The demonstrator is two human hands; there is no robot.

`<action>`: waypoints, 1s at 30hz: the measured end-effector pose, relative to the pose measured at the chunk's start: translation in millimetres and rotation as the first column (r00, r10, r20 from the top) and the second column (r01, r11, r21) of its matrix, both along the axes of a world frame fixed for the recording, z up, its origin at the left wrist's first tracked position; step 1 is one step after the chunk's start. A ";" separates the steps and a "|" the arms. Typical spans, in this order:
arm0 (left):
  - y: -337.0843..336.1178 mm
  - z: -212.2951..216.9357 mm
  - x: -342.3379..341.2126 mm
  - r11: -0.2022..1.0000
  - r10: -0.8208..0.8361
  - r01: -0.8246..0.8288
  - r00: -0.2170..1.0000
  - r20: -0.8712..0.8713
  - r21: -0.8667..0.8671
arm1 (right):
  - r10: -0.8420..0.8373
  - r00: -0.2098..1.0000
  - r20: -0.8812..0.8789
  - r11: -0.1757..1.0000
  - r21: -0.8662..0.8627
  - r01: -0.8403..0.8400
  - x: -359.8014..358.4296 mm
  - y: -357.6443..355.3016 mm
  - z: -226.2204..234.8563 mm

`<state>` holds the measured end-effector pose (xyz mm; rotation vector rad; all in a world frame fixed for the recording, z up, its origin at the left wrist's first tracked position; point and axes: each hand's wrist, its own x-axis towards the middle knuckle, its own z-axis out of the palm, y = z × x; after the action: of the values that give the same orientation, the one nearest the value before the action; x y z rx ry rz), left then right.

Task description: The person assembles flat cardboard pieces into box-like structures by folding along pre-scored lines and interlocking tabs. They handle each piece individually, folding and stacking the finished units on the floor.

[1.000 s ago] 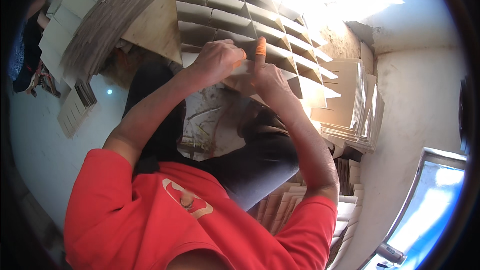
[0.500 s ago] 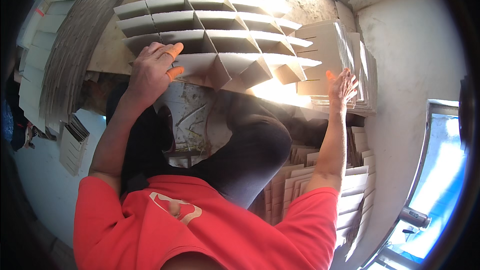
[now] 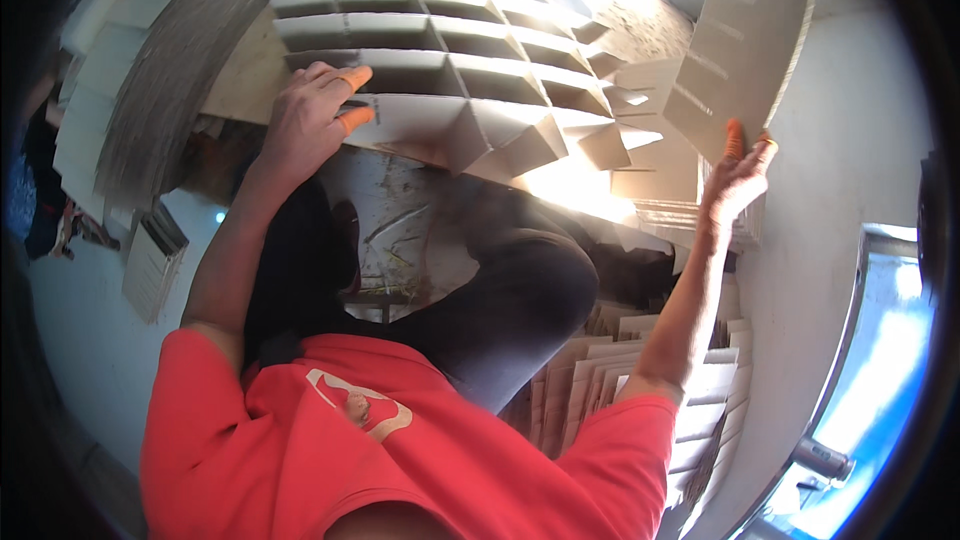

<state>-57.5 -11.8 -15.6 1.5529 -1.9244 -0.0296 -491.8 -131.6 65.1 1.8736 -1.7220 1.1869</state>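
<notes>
A cardboard divider grid (image 3: 452, 80) of interlocked slotted strips stands in front of me. My left hand (image 3: 312, 125), with orange covers on thumb and forefinger, grips its near left corner; the other fingertips are partly hidden behind the strips. Out to the right, my right hand (image 3: 738, 180) holds a slotted cardboard sheet (image 3: 745, 45) by its lower end, tilted upright. Orange covers also show on fingers of this hand. Whether it is one sheet or a few together, I cannot tell. Below it lies a stack of slotted cardboard sheets (image 3: 650, 185), partly in glare.
A long row of stacked cardboard strips (image 3: 185, 70) curves along the left. More slotted sheets (image 3: 610, 370) stand low at my right, beside the pale wall (image 3: 810, 140). A small bundle of sheets (image 3: 153, 265) leans at lower left. My knees are under the work surface's front edge.
My right hand has lifted a slotted cardboard sheet from the stack, moving up and right. My left hand stays at the grid's corner. The view has shifted slightly.
</notes>
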 end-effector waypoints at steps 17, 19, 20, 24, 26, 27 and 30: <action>4.2 -21.2 17.7 0.993 -0.119 0.108 0.942 -0.313 -0.052 | 0.737 0.634 0.232 0.553 0.331 -0.764 227.9 37.9 35.6; 3.6 -22.2 18.4 0.993 -0.116 0.108 0.941 -0.319 -0.044 | 0.651 0.643 0.405 0.485 0.430 -0.762 237.2 41.1 35.5; 2.7 -22.9 18.9 0.994 -0.113 0.107 0.939 -0.324 -0.037 | 0.627 0.625 0.464 0.455 0.433 -0.778 239.2 40.6 36.0; -0.9 -29.1 18.1 0.995 -0.102 0.087 0.924 -0.368 -0.058 | 0.545 0.588 0.597 0.396 0.435 -0.809 246.1 43.3 41.3; -0.7 -31.2 19.7 0.994 -0.106 0.094 0.928 -0.357 -0.051 | 0.519 0.524 0.675 0.372 0.373 -0.850 249.1 42.2 40.9; -0.8 -32.0 20.3 0.994 -0.108 0.098 0.930 -0.352 -0.047 | 0.341 0.446 0.827 0.346 0.331 -0.878 254.3 42.4 43.6; -3.1 -31.3 19.5 0.992 -0.123 0.116 0.929 -0.348 -0.039 | 0.079 0.406 0.910 0.287 0.370 -0.884 265.2 42.5 48.3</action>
<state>-38.1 -14.9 -46.9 1.3134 -1.7246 -0.3205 -226.6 -89.1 113.4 3.1652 -2.5224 1.8117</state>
